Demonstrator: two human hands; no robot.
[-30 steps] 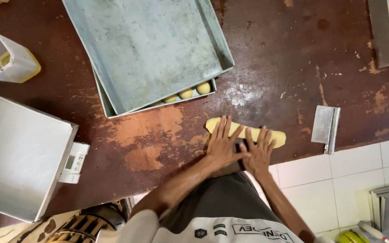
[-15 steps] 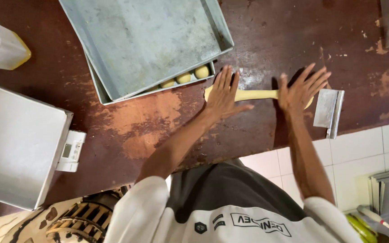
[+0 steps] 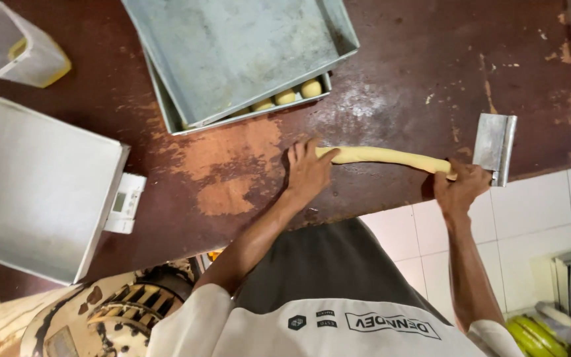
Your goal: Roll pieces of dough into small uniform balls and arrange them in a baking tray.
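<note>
The left hand (image 3: pixel 308 170) lies flat, fingers spread, pressed on the left end of a long pale dough rope (image 3: pixel 384 156). The right hand (image 3: pixel 460 187) covers the rope's right end; its fingers curl over the dough, palm down, though how tightly they close cannot be told. The rope lies nearly level across the dark brown table (image 3: pixel 418 79), stretched between the two hands and touching both, close to the table's near edge.

At two o'clock from the right hand, just beside it, a metal dough scraper (image 3: pixel 494 147) lies flat on the table, its lower edge near the knuckles. At twelve o'clock from the left hand sit two stacked metal trays: the upper tray (image 3: pixel 232 53) rests askew over the lower tray (image 3: pixel 166 109), whose exposed corner shows a few round dough balls (image 3: pixel 285 96). At nine o'clock from the left hand, well apart, a white kitchen scale (image 3: pixel 124 205) carries a large square pan (image 3: pixel 34 185). At ten o'clock, at the far table corner, a clear plastic jug (image 3: pixel 14 46) lies tilted. White floor tiles (image 3: pixel 530 218) show below the table edge at four o'clock.
</note>
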